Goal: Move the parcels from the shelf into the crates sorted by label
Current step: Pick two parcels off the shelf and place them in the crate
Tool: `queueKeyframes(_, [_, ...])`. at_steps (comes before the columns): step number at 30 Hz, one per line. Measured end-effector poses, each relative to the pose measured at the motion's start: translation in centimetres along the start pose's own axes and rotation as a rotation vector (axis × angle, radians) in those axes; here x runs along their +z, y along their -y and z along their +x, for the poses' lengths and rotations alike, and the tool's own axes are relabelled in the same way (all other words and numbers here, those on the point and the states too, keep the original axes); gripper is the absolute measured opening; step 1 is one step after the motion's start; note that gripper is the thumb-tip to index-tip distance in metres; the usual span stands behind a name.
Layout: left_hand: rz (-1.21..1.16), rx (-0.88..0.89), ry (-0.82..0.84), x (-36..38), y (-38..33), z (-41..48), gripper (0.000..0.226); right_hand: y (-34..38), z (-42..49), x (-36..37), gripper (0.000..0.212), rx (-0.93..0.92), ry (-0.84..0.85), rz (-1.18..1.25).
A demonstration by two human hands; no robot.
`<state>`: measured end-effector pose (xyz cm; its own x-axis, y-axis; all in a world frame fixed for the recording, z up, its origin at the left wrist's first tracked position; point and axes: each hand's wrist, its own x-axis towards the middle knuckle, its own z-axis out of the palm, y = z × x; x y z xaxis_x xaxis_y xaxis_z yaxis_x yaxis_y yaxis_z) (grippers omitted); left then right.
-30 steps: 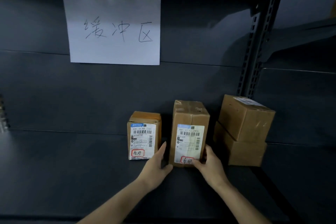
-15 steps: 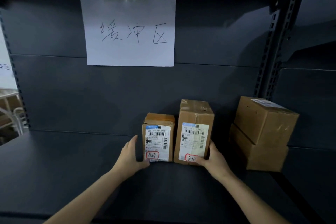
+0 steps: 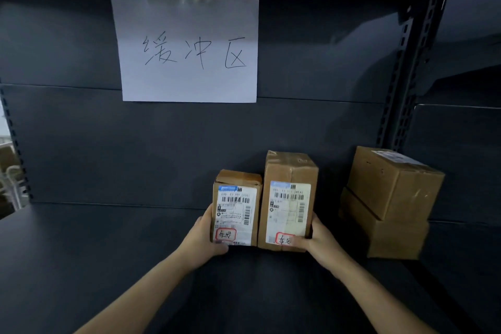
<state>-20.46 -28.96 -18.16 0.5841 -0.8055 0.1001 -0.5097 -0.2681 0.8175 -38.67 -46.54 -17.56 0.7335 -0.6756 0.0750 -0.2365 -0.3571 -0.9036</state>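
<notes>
A dark grey metal back panel (image 3: 81, 144) fills the dim view; a white handwritten paper sign (image 3: 187, 49) hangs on it; a perforated upright (image 3: 401, 84) stands at right; pale light shows at far left.

Left hand (image 3: 202, 238) and right hand (image 3: 315, 240) clasp two upright parcels (image 3: 287, 198) together.

Both my bare forearms reach forward, converging. My left hand (image 3: 202, 236) cups around a box's left side, thumb in front; my right hand (image 3: 317, 238) mirrors it, thumb across the lower front.
</notes>
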Motion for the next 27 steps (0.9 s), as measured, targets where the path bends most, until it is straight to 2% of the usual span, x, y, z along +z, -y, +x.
queueKeyframes(4, [0.057,0.046,-0.023,-0.7,-1.1,-0.9,0.084,1.3,-1.0,-0.4,0.063,-0.047,-0.058,0.044])
queueKeyframes(8, [0.046,0.086,-0.087,-1.2,-1.8,-1.4,0.087,2.3,-2.0,-0.8,0.063,-0.108,-0.067,0.071])
queueKeyframes(14, [0.012,0.092,-0.081,-1.4,-2.3,-2.6,0.081,3.0,-3.3,-1.3,0.06,-0.16,-0.066,0.091])
queueKeyframes(19, [-0.005,0.092,-0.089,-1.0,-3.0,-4.1,0.088,2.9,-4.4,-1.8,0.063,-0.175,-0.028,0.101])
queueKeyframes(27, [-0.051,0.041,-0.209,-0.8,-2.2,-8.1,0.086,2.6,-4.7,-0.4,0.066,-0.222,0.078,0.104])
